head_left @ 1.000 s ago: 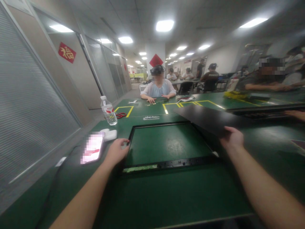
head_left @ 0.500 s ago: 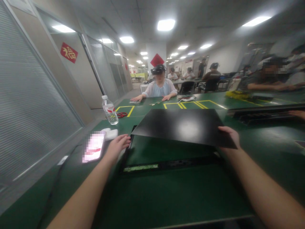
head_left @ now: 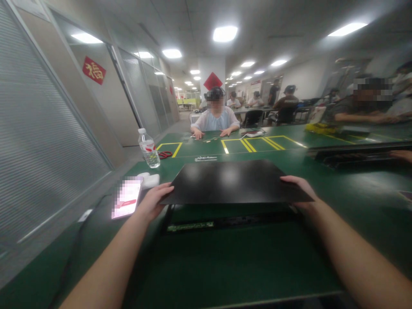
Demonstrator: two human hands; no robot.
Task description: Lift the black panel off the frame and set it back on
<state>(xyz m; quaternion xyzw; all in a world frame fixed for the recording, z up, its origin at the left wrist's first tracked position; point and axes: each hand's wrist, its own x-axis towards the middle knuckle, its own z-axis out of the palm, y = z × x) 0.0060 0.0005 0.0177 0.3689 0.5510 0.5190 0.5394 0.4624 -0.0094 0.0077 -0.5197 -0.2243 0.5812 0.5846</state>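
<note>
A flat black panel (head_left: 231,182) hovers level just above a black rectangular frame (head_left: 225,222) that lies on the green table (head_left: 225,266). My left hand (head_left: 154,201) grips the panel's near left corner. My right hand (head_left: 301,191) grips its near right corner, fingers curled over the top. Most of the frame is hidden under the panel; only its front bar and a pale green strip show.
A lit phone (head_left: 126,198) and a white case (head_left: 148,180) lie left of the frame. Behind them stand a water bottle (head_left: 149,149) and red scissors (head_left: 165,154). A person sits across the table (head_left: 215,118). Another black frame (head_left: 360,153) lies at the right.
The black panel swung from the right side to over the frame and lowered to level. My left hand left the frame's edge and took hold of the panel's left corner.
</note>
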